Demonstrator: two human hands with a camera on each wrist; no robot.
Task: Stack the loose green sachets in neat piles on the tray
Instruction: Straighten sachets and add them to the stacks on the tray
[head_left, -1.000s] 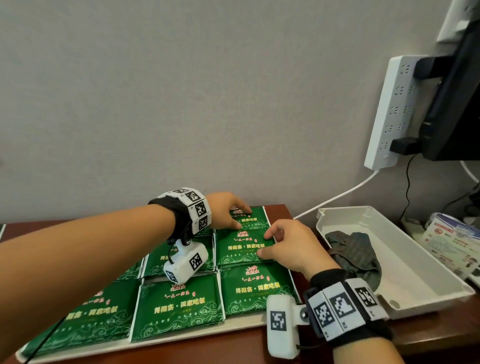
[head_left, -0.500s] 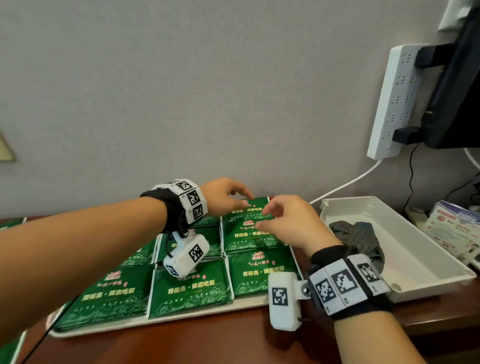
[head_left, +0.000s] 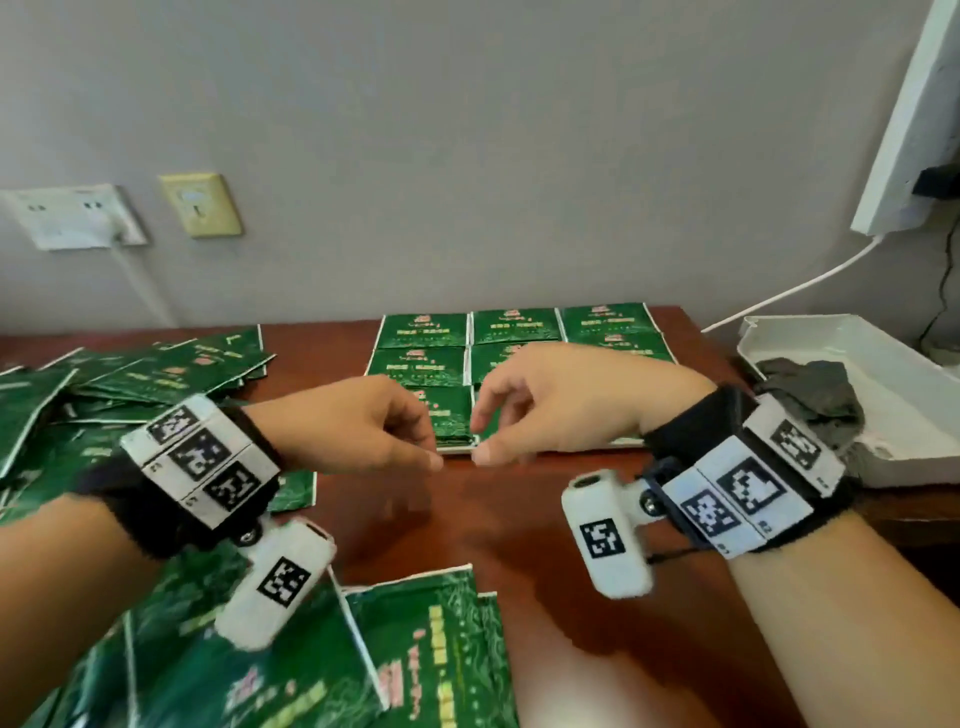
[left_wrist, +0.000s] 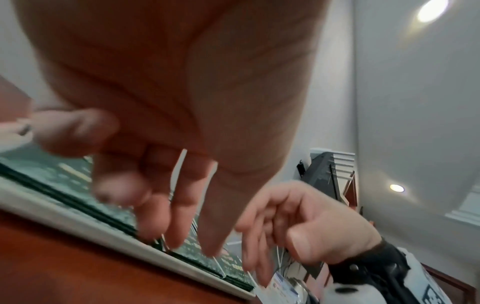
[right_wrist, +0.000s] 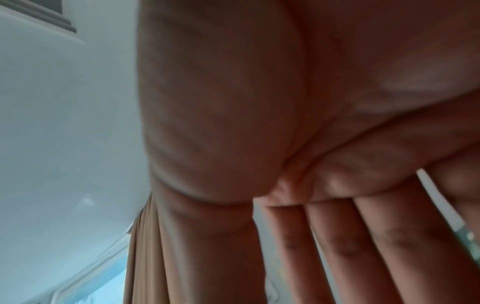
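Observation:
A white tray (head_left: 626, 441) at the back of the wooden table holds green sachets (head_left: 423, 332) stacked in a neat grid of piles. My left hand (head_left: 410, 441) hovers just in front of the tray's near edge, fingers loosely curled, holding nothing. My right hand (head_left: 488, 421) hangs beside it, thumb down and fingers relaxed, also empty and over the near middle pile. The left wrist view shows the left hand's fingers (left_wrist: 179, 205) hanging above the tray rim (left_wrist: 78, 224). A heap of loose sachets (head_left: 156, 369) lies at the left. More loose sachets (head_left: 415, 649) lie near me.
A white plastic bin (head_left: 883, 364) with a dark cloth (head_left: 810, 395) in it stands at the right of the tray. A power strip (head_left: 909, 130) and its cable hang on the wall at the right. Wall sockets (head_left: 72, 215) are at the left. Bare brown tabletop (head_left: 493, 530) lies between tray and near sachets.
Both hands have drawn back from the far piles to the tray's near edge. The head view has swung down and left, bringing the loose sachets into sight.

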